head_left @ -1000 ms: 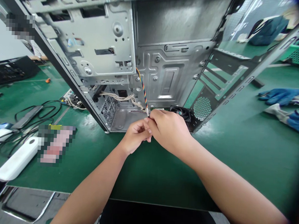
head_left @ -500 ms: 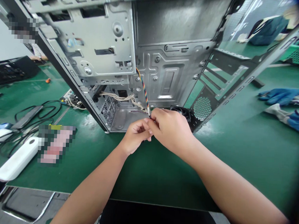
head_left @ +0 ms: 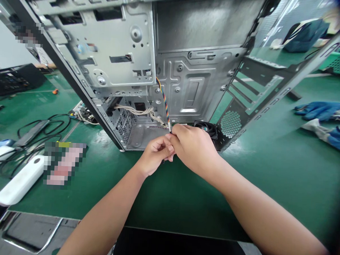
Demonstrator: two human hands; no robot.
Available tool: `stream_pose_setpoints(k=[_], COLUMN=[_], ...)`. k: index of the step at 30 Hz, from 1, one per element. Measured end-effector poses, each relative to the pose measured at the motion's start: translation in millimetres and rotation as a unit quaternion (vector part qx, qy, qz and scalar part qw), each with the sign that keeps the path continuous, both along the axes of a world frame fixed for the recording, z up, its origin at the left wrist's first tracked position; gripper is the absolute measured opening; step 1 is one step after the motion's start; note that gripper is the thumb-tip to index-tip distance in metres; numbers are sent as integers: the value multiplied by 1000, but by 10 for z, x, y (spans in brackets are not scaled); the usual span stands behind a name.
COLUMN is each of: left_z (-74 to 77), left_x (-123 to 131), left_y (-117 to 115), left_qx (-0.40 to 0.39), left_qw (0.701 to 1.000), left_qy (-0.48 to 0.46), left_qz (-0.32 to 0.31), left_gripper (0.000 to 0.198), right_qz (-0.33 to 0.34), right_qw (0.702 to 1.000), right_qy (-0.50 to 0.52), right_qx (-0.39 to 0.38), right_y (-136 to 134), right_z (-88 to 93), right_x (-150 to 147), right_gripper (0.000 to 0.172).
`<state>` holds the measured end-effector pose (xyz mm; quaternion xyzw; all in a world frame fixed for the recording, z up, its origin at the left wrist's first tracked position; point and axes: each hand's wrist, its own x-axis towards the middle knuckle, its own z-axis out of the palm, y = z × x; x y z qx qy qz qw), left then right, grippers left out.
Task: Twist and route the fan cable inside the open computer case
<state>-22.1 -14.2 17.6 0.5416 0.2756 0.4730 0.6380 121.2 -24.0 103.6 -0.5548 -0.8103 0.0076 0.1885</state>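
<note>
An open metal computer case (head_left: 172, 67) stands on the green table. From behind its drive cage (head_left: 125, 46) runs a twisted multicoloured cable (head_left: 165, 103), with a white section just above my fingers. My right hand (head_left: 196, 145) is closed, pinching the lower end of this cable. Against its fingertips, my left hand (head_left: 156, 153) is closed too, thumb and fingers pressed together at the same spot; a bit of something dark shows beneath. What exactly lies between the fingers is hidden. White cables (head_left: 139, 110) lie inside the case, behind my hands.
A black fan (head_left: 206, 128) sits in the case's lower right corner. Left on the table (head_left: 183, 203) are a white power strip (head_left: 21, 181), black cables and a pixelated item. Blue gloves (head_left: 323, 110) and a green basket (head_left: 337, 62) lie to the right.
Both hands keep nearly the same place and grip on the cable end, with only slight finger movement. The view has shifted a little.
</note>
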Motion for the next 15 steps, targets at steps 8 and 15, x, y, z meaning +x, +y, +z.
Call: stream_pose_setpoints(k=[8, 15], left_z=[15, 40], left_x=[3, 22], left_y=[-7, -5], left_qx=[1, 13], left_qw=[1000, 1000], left_qy=[6, -3], left_qz=[22, 25], left_gripper=[23, 26], right_qz=[-14, -10], right_qw=[999, 1000], right_qy=[42, 24], right_qx=[15, 12], right_y=[-8, -6], right_z=[-17, -20], right_x=[19, -2], right_gripper=[22, 23])
